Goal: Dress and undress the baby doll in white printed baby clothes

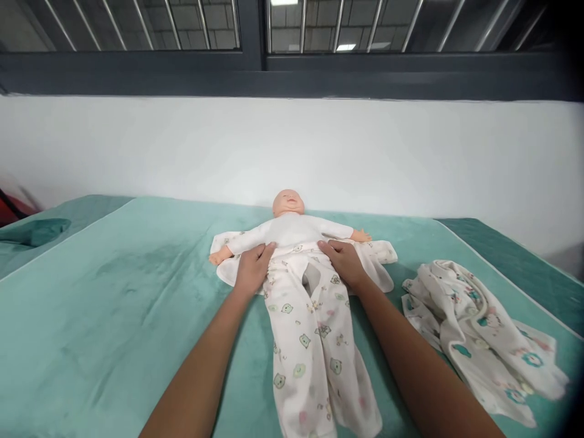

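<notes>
A baby doll lies on its back with its arms spread and its head toward the wall. White printed baby pants cover its lower body, with an opening at the crotch. My left hand grips the waistband at one side, thumb on top. At the other side of the waistband, my right hand pinches the cloth in the same way. The doll's torso is white. Under its arms lies a spread printed baby shirt. The fingers beneath the waistband are partly hidden.
A crumpled printed cloth lies to the right on the green bed cover. Behind the bed stands a white wall below a barred window. Something red shows at the far left edge.
</notes>
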`<state>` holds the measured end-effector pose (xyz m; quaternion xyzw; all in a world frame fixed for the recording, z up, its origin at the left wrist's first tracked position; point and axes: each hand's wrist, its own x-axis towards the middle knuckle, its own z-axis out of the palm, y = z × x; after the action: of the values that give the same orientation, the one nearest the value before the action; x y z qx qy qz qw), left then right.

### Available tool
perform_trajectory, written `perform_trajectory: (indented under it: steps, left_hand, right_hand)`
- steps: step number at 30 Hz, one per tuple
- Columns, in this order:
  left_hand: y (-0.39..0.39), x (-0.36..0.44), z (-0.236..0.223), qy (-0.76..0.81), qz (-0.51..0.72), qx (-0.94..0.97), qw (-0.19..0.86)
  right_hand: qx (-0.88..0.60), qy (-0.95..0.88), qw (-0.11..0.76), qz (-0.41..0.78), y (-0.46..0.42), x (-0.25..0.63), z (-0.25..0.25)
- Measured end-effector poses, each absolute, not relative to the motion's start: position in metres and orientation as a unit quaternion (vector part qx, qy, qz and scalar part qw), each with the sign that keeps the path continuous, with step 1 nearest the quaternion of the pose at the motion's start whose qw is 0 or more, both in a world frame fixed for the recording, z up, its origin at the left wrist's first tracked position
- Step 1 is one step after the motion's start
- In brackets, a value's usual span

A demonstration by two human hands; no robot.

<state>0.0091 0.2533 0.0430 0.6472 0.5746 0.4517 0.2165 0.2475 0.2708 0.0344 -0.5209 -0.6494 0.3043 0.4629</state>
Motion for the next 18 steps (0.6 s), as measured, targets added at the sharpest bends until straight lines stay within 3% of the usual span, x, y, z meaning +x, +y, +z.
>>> perform_trajectory:
  steps: [9, 14, 18]
  left_hand:
    - [0.206, -0.028, 0.056, 0.501, 0.318, 0.695, 0.406]
    - [0.197, -0.023, 0.045, 0.547, 0.33, 0.672, 0.375]
    - [0.19, -0.016, 0.032, 0.559, 0.39, 0.658, 0.32]
  right_hand:
    - [-0.448, -0.73, 0.311, 0.412, 0.233, 0.284, 0.037]
    - [-0.458, -0.72, 0.296, 0.429, 0.218, 0.283, 0.039]
    - [-0.492, -0.744, 0.324, 0.316, 0.209, 0.274, 0.031]
